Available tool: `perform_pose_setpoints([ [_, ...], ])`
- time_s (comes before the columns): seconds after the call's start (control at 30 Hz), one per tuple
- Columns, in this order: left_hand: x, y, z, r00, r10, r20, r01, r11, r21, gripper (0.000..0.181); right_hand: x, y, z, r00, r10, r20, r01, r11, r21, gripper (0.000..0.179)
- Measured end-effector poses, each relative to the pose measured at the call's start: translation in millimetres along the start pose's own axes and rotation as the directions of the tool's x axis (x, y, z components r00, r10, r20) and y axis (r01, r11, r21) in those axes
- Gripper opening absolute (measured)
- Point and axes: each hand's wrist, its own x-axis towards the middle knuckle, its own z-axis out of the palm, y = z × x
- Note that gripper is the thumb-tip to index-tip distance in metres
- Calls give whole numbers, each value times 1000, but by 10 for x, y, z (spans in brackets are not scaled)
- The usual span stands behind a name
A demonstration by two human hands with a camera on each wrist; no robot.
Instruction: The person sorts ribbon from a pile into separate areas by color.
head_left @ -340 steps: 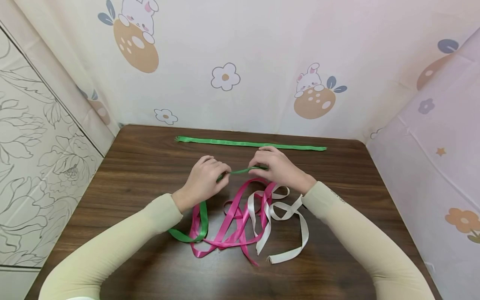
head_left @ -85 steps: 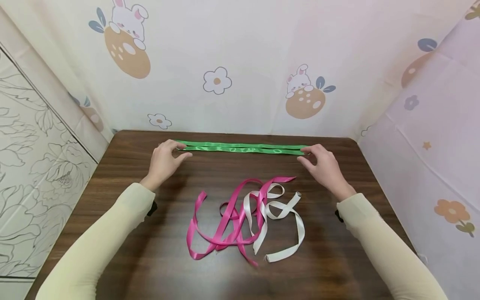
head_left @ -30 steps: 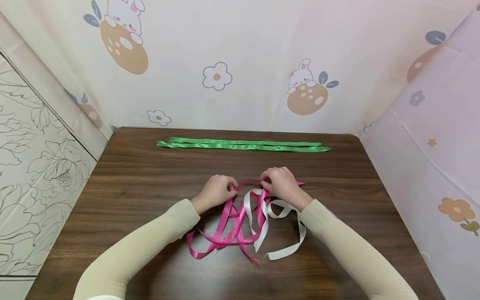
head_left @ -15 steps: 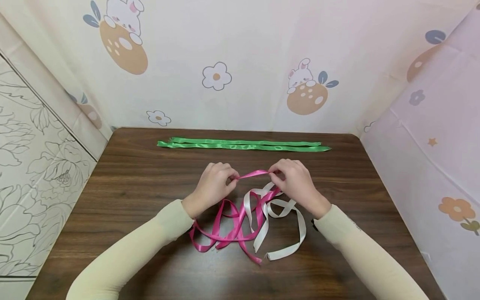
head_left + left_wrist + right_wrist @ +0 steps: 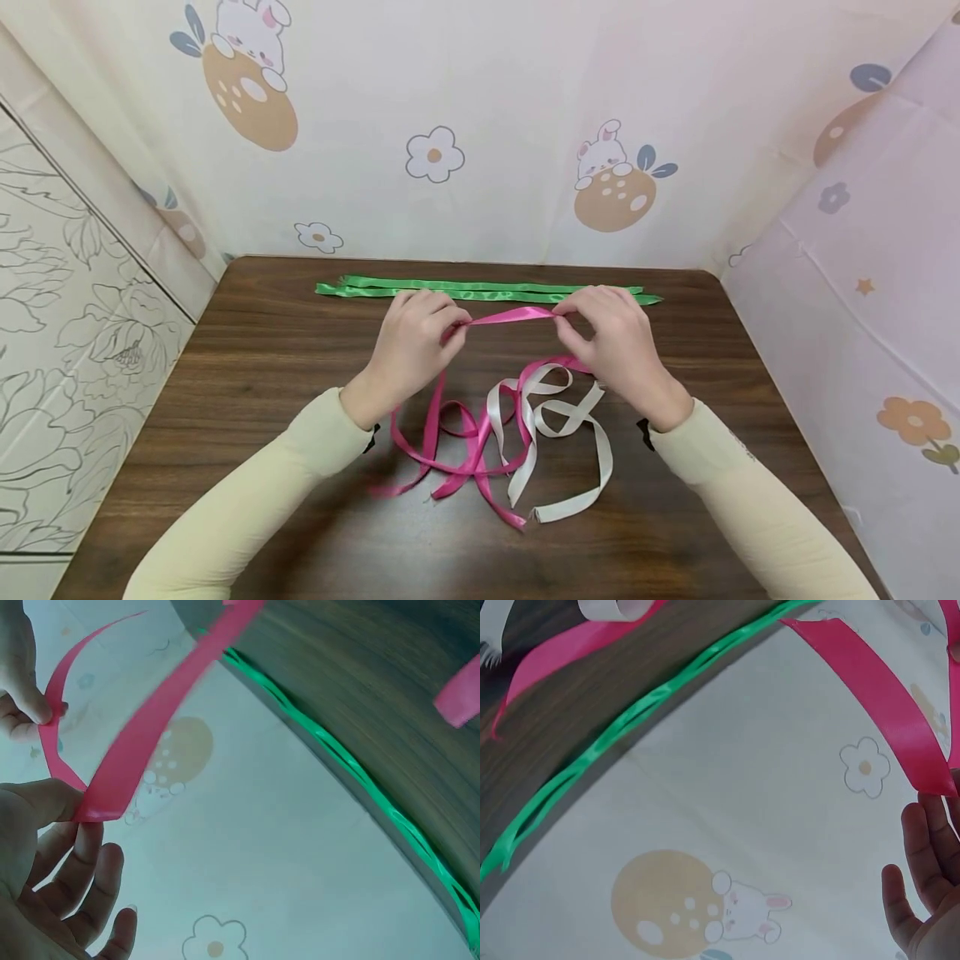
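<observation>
Fingers of the left hand [image 5: 411, 346]: thumb and forefinger pinch a pink ribbon [image 5: 513, 316]; the left wrist view shows the other three loosely bent beneath. Fingers of the right hand [image 5: 611, 342]: thumb and fingertips pinch the same ribbon; in the right wrist view several fingers spread below the pinch.

Pink ribbon: raised above the table [image 5: 262, 358], a short stretch running between the hands, slightly twisted, bending over at the left fingertips. From the left hand a strand hangs down toward the pink loops [image 5: 477, 467] lying on the wood; how many separate lengths these make cannot be told.

White ribbon [image 5: 570, 506]: on the table, to the right of and partly among the pink loops, curled, one frayed end at the near side. Single or several pieces: cannot tell.

Green ribbons [image 5: 480, 295]: two, laid nearly straight, side by side along the back edge of the table, just beyond the hands, partly overlapping.

Sleeves [image 5: 247, 500]: pale cream, one on each arm, with a dark band [image 5: 645, 435] showing at each cuff.

Surround: pale wall covering [image 5: 510, 200] printed with rabbits and flowers; at left, a white panel [image 5: 67, 333] with line-drawn blossoms.
</observation>
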Motion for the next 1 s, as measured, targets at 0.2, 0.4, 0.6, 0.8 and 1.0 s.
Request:
perform_pose_setpoints([
  [0.2, -29, -74, -48, 1000, -18, 24, 17, 1000, 22, 5, 23, 64, -115, 998, 30, -50, -30, 1000, -1, 8],
  [0.4, -74, -179, -101, 999, -40, 2, 40, 999, 35, 5, 2, 184, -233, 994, 79, -69, -81, 996, -24, 8],
  [0.6, -127, -319, -154, 997, -72, -11, 72, 996, 55, 8, -79, 343, -321, 989, 130, -66, -134, 989, -59, 9],
  [0.8, -227, -531, -209, 986, -166, 10, 165, 984, 64, 6, -184, 523, -383, 983, 179, -46, -183, 979, -89, 9],
  [1.0, -314, -725, -257, 975, -220, 17, 218, 974, 64, 7, -276, 706, -410, 972, 235, -22, -236, 964, -126, 9],
])
